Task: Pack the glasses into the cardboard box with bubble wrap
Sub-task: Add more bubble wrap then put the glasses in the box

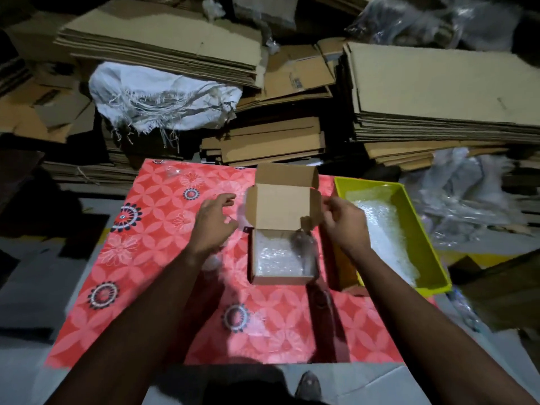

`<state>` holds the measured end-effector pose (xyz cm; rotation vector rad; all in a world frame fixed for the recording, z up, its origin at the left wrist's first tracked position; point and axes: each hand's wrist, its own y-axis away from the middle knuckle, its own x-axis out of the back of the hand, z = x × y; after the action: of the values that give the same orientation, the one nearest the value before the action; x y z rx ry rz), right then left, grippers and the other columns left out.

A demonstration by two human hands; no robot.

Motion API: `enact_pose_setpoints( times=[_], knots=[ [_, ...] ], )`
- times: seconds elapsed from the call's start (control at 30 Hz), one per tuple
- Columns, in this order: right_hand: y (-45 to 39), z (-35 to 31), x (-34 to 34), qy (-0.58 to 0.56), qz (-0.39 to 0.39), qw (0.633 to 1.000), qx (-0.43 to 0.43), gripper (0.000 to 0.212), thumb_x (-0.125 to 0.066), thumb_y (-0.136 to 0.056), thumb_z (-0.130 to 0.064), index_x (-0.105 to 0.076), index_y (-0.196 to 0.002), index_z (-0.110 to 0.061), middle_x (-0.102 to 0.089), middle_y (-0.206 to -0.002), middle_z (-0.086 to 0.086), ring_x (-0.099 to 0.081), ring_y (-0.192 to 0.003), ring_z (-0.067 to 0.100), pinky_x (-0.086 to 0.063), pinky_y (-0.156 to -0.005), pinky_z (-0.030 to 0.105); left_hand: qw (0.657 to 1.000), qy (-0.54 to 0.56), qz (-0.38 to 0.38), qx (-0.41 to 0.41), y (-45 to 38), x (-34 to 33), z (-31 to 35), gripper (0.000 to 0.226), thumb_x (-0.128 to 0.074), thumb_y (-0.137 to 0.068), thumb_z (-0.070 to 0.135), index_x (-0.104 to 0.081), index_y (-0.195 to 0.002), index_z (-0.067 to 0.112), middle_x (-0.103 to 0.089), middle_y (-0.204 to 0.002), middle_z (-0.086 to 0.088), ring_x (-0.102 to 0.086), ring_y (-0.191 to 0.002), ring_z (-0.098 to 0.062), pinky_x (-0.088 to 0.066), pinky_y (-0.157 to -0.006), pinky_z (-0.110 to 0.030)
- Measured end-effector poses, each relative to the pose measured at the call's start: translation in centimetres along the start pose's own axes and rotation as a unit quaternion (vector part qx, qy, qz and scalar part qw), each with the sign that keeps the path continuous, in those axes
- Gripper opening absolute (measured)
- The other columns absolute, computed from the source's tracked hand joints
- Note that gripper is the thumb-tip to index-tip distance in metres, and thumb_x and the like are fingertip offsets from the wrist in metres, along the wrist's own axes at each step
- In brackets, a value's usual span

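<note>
A small cardboard box (280, 278) stands open in the middle of the table, its lid (279, 204) raised at the back. Bubble wrap (274, 258) lines the inside. A blurred grey see-through shape (304, 242) sits in the box's right rear corner; I cannot tell whether it is a glass. My right hand (343, 222) is at the lid's right side, its curled fingertips pinching the side flap (316, 197). My left hand (214, 222) hovers just left of the box, fingers loosely spread and holding nothing. A small clear object (173, 171), possibly a glass, lies at the table's far left.
A yellow tray (409, 200) holding bubble wrap sheets (385, 229) stands right of the box. A red floral cloth (163, 258) covers the table. Flattened cardboard stacks (438, 92) and a white sack (163, 95) crowd the back. A foot (308, 385) shows below the table's near edge.
</note>
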<state>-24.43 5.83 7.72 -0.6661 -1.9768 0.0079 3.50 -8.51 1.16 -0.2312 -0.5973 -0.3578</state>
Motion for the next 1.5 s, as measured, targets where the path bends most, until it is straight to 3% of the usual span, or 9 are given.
enact_pose_setpoints(
  times=[0.1,0.33,0.5,0.63,0.83,1.03,1.2,1.4,1.5],
  knots=[
    [0.5,6.9,1.2,0.002,0.010,0.990,-0.138,0.030,-0.061,-0.082,-0.012,-0.071,-0.111,-0.010,-0.076,-0.104,0.012,-0.069,-0.097,0.031,-0.050,-0.083,0.033,0.999,-0.021,0.028,-0.015,0.6,-2.8,2.4,0.051,-0.062,-0.083,0.031,-0.052,-0.133,0.037,-0.065,-0.121,0.005,-0.055,-0.116,-0.018,-0.054,-0.091,-0.041],
    [2.1,17.2,0.2,0.106,-0.220,0.944,-0.222,0.069,-0.078,-0.082,-0.043,-0.050,-0.137,-0.013,-0.067,-0.118,0.017,-0.061,-0.114,0.035,-0.051,-0.087,0.038,1.000,-0.010,-0.002,0.005,2.2,-9.2,7.2,0.057,-0.069,-0.075,0.002,-0.060,-0.128,0.019,-0.070,-0.113,-0.008,-0.068,-0.103,-0.010,-0.054,-0.096,-0.028],
    [1.4,18.2,-0.1,0.097,-0.233,0.945,-0.208,0.039,-0.080,-0.081,-0.022,-0.068,-0.118,-0.014,-0.069,-0.115,0.011,-0.067,-0.104,0.030,-0.055,-0.082,0.033,1.000,-0.020,-0.010,0.020,3.0,-11.6,8.3,0.053,-0.068,-0.078,0.004,-0.060,-0.128,0.018,-0.070,-0.109,-0.007,-0.066,-0.100,-0.014,-0.051,-0.093,-0.028],
    [1.2,18.3,-0.4,0.119,-0.293,0.932,-0.180,0.055,-0.085,-0.073,-0.047,-0.064,-0.113,-0.015,-0.065,-0.110,0.007,-0.065,-0.105,0.029,-0.053,-0.080,0.033,0.999,-0.022,-0.010,0.043,3.6,-13.1,9.3,0.054,-0.060,-0.071,0.019,-0.061,-0.125,0.024,-0.070,-0.103,0.000,-0.066,-0.098,-0.020,-0.053,-0.094,-0.040],
    [0.8,18.2,-0.3,0.149,-0.256,0.943,-0.151,0.016,-0.063,-0.085,-0.019,-0.075,-0.094,-0.024,-0.070,-0.098,0.002,-0.068,-0.089,0.027,-0.055,-0.070,0.029,0.998,-0.006,-0.029,0.046,5.3,-14.4,10.3,0.050,-0.062,-0.075,0.014,-0.061,-0.125,0.021,-0.068,-0.104,0.002,-0.064,-0.098,-0.016,-0.053,-0.086,-0.029],
    [-0.2,17.6,3.4,-0.051,-0.074,0.990,-0.109,0.013,-0.060,-0.089,-0.027,-0.065,-0.078,-0.020,-0.067,-0.085,0.001,-0.061,-0.081,0.021,-0.043,-0.068,0.030,0.999,0.030,-0.031,0.026,5.5,-14.6,12.0,0.036,-0.063,-0.085,-0.005,-0.064,-0.115,0.013,-0.066,-0.092,0.007,-0.060,-0.084,-0.002,-0.041,-0.073,-0.007],
    [-0.4,12.8,7.7,-0.362,-0.085,0.924,-0.088,0.018,-0.056,-0.097,-0.017,-0.054,-0.079,-0.020,-0.054,-0.076,-0.010,-0.046,-0.073,0.008,-0.034,-0.071,0.032,0.989,0.120,-0.077,0.027,4.2,-13.4,14.8,0.024,-0.062,-0.093,0.002,-0.068,-0.114,0.010,-0.073,-0.099,-0.007,-0.065,-0.088,-0.012,-0.049,-0.078,-0.017],
    [0.8,7.5,9.0,-0.284,-0.075,0.952,0.083,0.007,-0.066,-0.094,-0.015,-0.066,-0.091,-0.020,-0.066,-0.088,-0.015,-0.061,-0.086,0.007,-0.047,-0.076,0.029,0.886,0.398,-0.195,0.135,2.9,-11.9,18.7,0.044,-0.050,-0.101,0.043,-0.064,-0.120,0.006,-0.074,-0.106,-0.008,-0.069,-0.097,-0.019,-0.053,-0.086,-0.035],
    [2.1,5.7,7.2,-0.142,-0.135,0.965,0.172,0.033,-0.054,-0.088,-0.014,-0.069,-0.109,-0.033,-0.068,-0.105,-0.011,-0.056,-0.106,0.011,-0.045,-0.091,0.026,0.842,0.475,-0.206,0.150,2.8,-11.5,19.3,0.045,-0.057,-0.097,0.040,-0.063,-0.123,0.005,-0.071,-0.112,-0.013,-0.069,-0.100,-0.024,-0.056,-0.089,-0.043]
  ],
)
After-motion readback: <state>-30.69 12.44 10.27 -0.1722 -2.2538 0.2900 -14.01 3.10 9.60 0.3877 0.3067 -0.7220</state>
